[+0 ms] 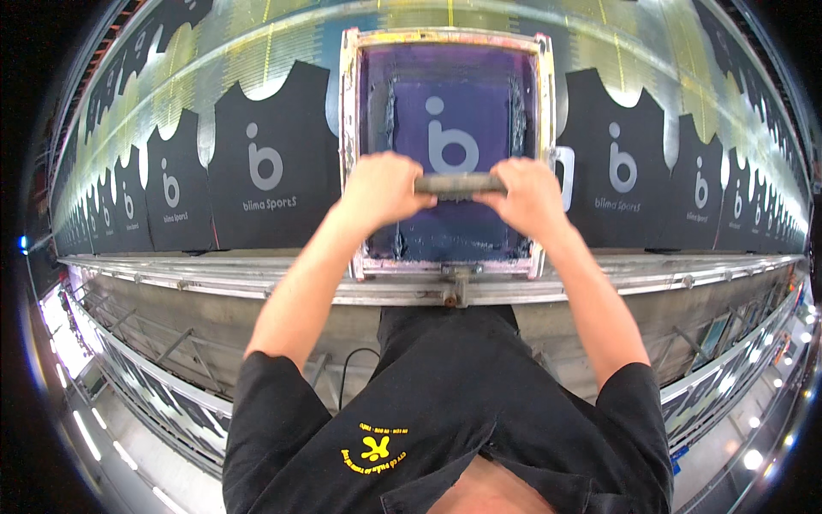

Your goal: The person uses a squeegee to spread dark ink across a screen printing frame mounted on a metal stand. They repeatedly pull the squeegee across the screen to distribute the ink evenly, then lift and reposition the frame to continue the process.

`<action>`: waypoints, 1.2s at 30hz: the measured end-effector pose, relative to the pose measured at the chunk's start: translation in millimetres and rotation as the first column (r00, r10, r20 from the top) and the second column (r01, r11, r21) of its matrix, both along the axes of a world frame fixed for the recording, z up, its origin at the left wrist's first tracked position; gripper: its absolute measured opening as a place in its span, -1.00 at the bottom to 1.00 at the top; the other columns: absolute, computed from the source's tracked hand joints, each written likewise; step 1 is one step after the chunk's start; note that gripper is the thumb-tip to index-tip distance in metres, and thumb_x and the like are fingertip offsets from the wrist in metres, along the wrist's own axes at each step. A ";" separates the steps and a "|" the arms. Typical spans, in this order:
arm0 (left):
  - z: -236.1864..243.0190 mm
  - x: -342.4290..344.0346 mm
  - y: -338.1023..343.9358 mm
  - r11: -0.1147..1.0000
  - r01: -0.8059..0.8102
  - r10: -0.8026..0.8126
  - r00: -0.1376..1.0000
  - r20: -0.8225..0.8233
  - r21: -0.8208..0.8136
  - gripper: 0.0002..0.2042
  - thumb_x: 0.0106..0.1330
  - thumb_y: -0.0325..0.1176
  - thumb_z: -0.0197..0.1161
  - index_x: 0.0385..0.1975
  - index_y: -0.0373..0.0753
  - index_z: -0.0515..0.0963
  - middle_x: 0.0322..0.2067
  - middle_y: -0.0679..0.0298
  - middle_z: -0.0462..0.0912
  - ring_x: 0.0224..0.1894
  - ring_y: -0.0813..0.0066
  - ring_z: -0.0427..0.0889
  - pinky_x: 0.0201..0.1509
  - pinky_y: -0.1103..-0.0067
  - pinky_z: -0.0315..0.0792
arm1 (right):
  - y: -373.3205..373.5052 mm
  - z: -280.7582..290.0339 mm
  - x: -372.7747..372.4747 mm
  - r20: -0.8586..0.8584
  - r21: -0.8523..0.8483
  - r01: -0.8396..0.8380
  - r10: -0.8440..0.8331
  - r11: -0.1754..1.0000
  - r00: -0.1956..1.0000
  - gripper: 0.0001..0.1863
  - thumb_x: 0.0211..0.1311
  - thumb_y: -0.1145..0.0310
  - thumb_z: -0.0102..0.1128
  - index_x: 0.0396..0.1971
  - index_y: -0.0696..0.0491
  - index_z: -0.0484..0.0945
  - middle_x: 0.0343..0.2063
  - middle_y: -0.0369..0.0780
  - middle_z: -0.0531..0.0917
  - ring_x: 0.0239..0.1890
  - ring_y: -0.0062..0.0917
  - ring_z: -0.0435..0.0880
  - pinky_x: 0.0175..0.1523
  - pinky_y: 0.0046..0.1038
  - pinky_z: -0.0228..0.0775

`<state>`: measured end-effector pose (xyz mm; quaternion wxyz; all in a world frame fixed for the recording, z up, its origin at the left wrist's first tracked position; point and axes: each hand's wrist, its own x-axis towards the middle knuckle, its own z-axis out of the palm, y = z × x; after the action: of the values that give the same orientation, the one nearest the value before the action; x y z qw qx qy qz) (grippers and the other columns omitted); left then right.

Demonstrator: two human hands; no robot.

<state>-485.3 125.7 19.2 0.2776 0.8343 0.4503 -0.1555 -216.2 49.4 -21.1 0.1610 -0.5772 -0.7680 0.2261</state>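
Note:
Both my hands grip one squeegee [461, 183] across its handle, over the lower half of a screen printing frame [349, 111]. My left hand [385, 190] is closed round its left end, my right hand [529, 195] round its right end. Purple mesh fills the frame, with a pale rounded logo [451, 141] showing beyond the squeegee. Dark ink [462, 240] covers the mesh near me, and thick ridges of it run along both sides. The squeegee's blade is mostly hidden beneath the handle and my hands. The fabric under the frame is out of sight.
Black cut garment panels with grey logos lie in a row on the long table, one left [274, 154] and one right [616, 158] of the frame. A metal rail [342, 293] runs along the near edge, with a clamp [454, 287] at the frame. A white handle [563, 176] juts out right.

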 end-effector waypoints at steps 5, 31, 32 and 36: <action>-13.7 32.6 158.0 0.988 0.047 -0.051 0.998 0.024 0.149 -0.49 0.17 0.25 0.53 -0.26 -0.14 0.82 -0.33 0.07 0.84 -0.18 -0.01 0.83 -0.03 0.18 0.66 | 149.5 1.1 27.9 0.097 -0.030 0.140 -0.137 0.990 0.986 -0.50 0.25 -0.11 0.53 -0.25 0.08 0.69 -0.23 -0.08 0.80 -0.05 -0.03 0.77 0.04 -0.02 0.60; -7.5 -5.0 16.3 0.871 0.041 -0.012 0.998 0.062 -0.490 -0.32 -0.03 0.29 0.68 -0.21 -0.29 0.86 -0.34 -0.02 0.86 -0.25 0.09 0.84 -0.07 0.29 0.66 | -16.2 3.8 23.2 -0.381 -0.539 0.048 -0.295 0.841 0.876 -0.40 0.38 -0.08 0.52 -0.05 0.26 0.76 -0.23 -0.06 0.83 -0.09 -0.42 0.81 0.06 -0.37 0.61; -8.6 -2.1 30.1 0.904 0.045 -0.018 0.998 0.068 -0.424 -0.34 -0.03 0.28 0.68 -0.20 -0.26 0.86 -0.33 0.00 0.86 -0.23 0.07 0.85 -0.06 0.29 0.66 | -15.2 2.7 39.1 -0.401 -0.441 0.253 -0.441 0.861 0.803 -0.45 0.44 -0.02 0.49 -0.02 0.26 0.75 -0.24 -0.10 0.83 -0.10 -0.49 0.78 0.05 -0.41 0.59; 3.9 13.9 97.5 0.996 0.086 -0.085 0.987 0.136 -0.007 -0.34 0.03 0.37 0.58 -0.21 -0.19 0.85 -0.31 0.01 0.85 -0.15 -0.06 0.83 -0.02 0.17 0.66 | -6.6 -18.2 90.7 -0.305 -0.234 0.757 -0.786 0.610 0.538 -0.52 0.53 0.05 0.43 0.02 0.25 0.76 -0.19 -0.16 0.84 -0.14 -0.55 0.77 0.06 -0.45 0.60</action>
<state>-471.4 223.2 23.1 0.3060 0.8597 0.3932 -0.1130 -125.5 42.8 -39.3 0.3671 -0.8062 -0.3795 0.2669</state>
